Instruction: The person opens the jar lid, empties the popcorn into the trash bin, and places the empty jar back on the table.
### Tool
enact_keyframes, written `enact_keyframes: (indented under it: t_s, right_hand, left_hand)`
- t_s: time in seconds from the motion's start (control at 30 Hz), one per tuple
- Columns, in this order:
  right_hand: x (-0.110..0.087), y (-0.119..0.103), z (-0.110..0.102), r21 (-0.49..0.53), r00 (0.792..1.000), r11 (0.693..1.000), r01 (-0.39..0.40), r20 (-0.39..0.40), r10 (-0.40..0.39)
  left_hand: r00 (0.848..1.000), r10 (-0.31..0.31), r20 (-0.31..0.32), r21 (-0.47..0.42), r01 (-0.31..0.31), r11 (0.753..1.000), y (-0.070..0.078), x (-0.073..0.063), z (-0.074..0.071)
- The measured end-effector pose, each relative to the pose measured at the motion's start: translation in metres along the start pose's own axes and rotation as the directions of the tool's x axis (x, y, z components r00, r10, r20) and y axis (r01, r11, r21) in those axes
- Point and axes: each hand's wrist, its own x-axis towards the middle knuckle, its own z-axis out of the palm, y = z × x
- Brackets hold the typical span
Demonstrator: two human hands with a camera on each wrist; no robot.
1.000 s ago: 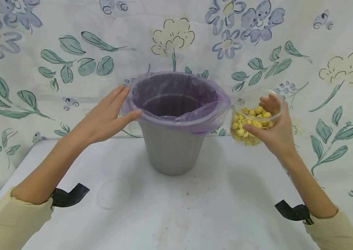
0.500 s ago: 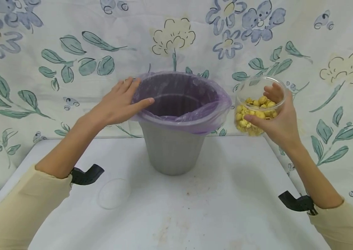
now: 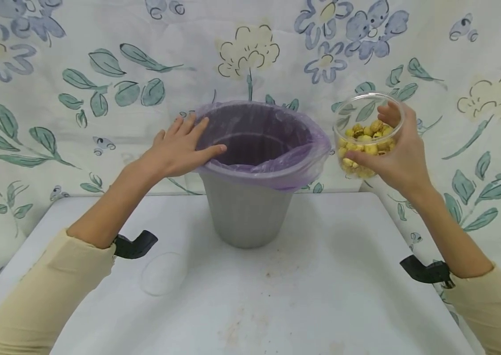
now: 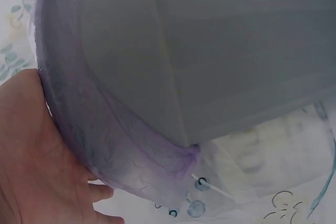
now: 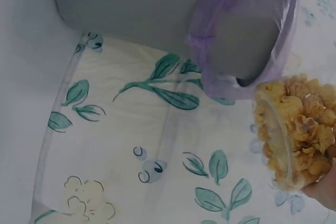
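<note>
A grey bin (image 3: 248,212) lined with a purple plastic bag (image 3: 303,167) stands on the white table. My left hand (image 3: 179,150) rests on the bin's left rim, fingers spread and straight over the bag's edge. In the left wrist view the palm (image 4: 37,156) lies against the lined rim (image 4: 65,103). My right hand (image 3: 403,153) grips a clear plastic tub of yellow popcorn (image 3: 365,140), raised to the right of the bin and apart from it. The right wrist view shows popcorn (image 5: 304,129) through the tub's wall; most of that hand is out of frame there.
A clear round lid (image 3: 163,273) lies on the table (image 3: 303,296), front left of the bin. Small crumbs and brownish smears mark the tabletop. A floral cloth (image 3: 144,128) hangs behind the table.
My left hand has moved right and forward, from beside the bin onto its rim. The right hand has lifted the popcorn tub higher.
</note>
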Motion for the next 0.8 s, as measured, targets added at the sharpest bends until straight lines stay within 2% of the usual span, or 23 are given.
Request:
enact_keyframes:
  t_s: [0.17, 0.3, 0.43, 0.6, 0.8]
  right_hand:
    - [0.011, 0.0, -0.001, -0.055, 0.999, 0.998, 0.034, 0.034, -0.033]
    - [0.022, 0.0, -0.001, -0.141, 0.992, 0.984, 0.105, 0.083, -0.094]
    - [0.033, -0.002, 0.0, -0.227, 0.982, 0.961, 0.158, 0.14, -0.129]
    - [0.046, -0.004, 0.004, -0.312, 0.974, 0.932, 0.184, 0.189, -0.129]
    - [0.061, -0.004, 0.011, -0.367, 0.947, 0.884, 0.29, 0.245, -0.21]
  left_hand:
    - [1.0, -0.003, 0.0, -0.005, 0.003, 1.0, 0.001, 0.0, 0.001]
    - [1.0, -0.003, -0.004, -0.012, 0.003, 1.0, 0.001, 0.0, 0.001]
    - [1.0, -0.001, -0.009, -0.017, 0.001, 1.0, 0.002, 0.0, 0.002]
    - [1.0, -0.003, -0.015, -0.013, 0.003, 1.0, 0.002, 0.0, 0.002]
    - [1.0, -0.008, -0.013, -0.016, 0.008, 1.0, 0.001, 0.0, 0.002]
